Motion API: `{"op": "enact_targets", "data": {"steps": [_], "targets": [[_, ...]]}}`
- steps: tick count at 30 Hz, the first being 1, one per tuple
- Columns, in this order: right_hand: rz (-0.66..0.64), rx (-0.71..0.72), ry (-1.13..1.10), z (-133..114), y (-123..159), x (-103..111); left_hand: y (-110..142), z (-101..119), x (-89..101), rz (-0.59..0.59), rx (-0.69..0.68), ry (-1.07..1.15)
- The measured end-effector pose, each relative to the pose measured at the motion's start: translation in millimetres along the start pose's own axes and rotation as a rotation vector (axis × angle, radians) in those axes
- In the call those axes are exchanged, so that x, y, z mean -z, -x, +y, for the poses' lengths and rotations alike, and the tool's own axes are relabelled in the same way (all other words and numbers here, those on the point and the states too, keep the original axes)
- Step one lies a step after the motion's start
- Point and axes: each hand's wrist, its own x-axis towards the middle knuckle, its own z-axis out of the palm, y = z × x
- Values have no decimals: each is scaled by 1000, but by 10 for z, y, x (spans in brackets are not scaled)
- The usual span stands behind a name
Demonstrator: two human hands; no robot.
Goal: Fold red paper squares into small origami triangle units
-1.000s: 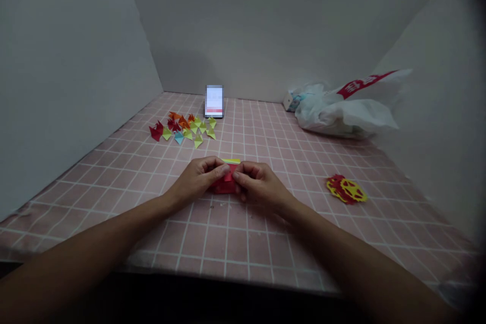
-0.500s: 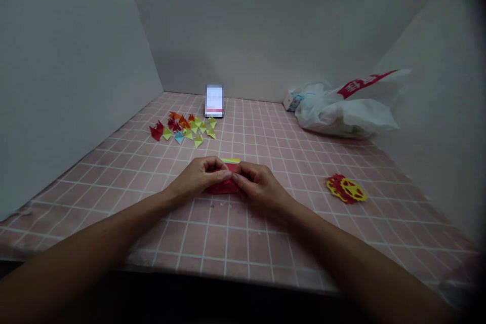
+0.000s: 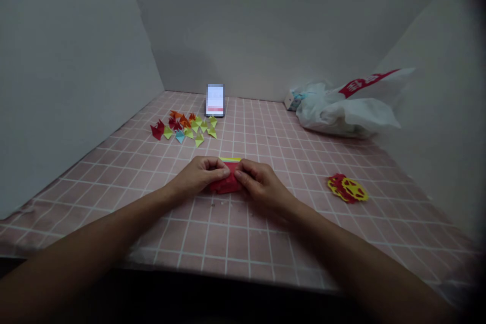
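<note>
At the middle of the table, red paper (image 3: 228, 185) lies between my two hands. My left hand (image 3: 201, 174) pinches it from the left with thumb and forefinger. From the right, my right hand (image 3: 261, 181) is also closed on it, thumb against curled fingers. Just behind the red paper shows the edge of a yellow sheet (image 3: 232, 159). My fingers cover the sides of the red paper, so its exact folds cannot be made out.
Several small folded paper birds (image 3: 184, 121), red, orange, yellow and blue, lie at the back left. A lit phone (image 3: 215, 100) stands behind them. At the back right rests a white plastic bag (image 3: 341, 114) beside a small box (image 3: 292, 100). Red and yellow cut-outs (image 3: 355, 190) lie at the right.
My thumbs have moved slightly apart, and more of the red paper shows between them. The view has shifted a little; the things on the table stay put.
</note>
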Motion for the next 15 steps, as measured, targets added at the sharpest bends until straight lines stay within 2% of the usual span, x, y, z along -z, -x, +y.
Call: {"op": "enact_targets", "data": {"steps": [4,9,12,15], "targets": [[45,-5,1,-4,-1,6,-16,-24,36,28,-37,-52],[89,13,77,-36,13,-28,26,31,-9,2,-197,-249],[69,44,115,-33,24,-51,57,55,-56,24,-186,-318],[49,73,130,-12,27,-57,57,41,-69,7,-141,-258]]}}
